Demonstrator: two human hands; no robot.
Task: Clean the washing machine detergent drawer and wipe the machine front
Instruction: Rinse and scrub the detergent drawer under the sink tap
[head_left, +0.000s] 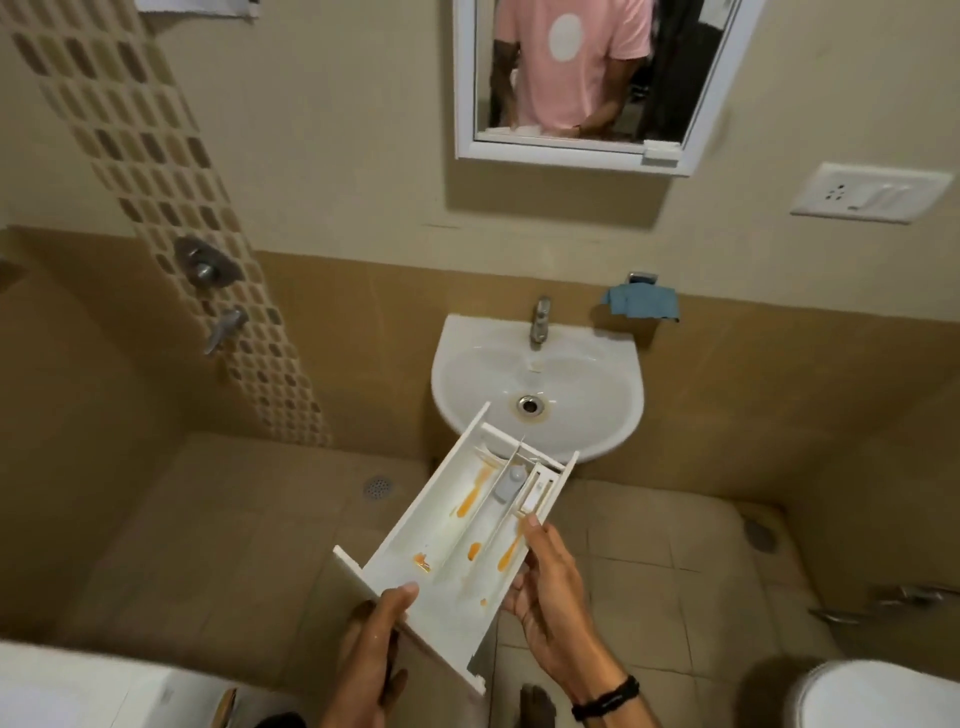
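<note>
Holding orange-stained detergent drawer (457, 525), far end over washbasin's (467, 364) near rim; left hand (374, 639) gripping near front panel, right hand (545, 587) clasping right wall. Next, likely: shifting farther under tap (540, 322), rinsing.

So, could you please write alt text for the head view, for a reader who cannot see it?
The left hand and right hand hold a white plastic detergent drawer streaked with orange residue, its far end at a white ceramic basin's near rim.

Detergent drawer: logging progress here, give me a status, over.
Left hand grips detergent drawer front; right hand holds its side wall. Drawer held free, orange residue inside. Sink just ahead, nothing blocking.
</note>
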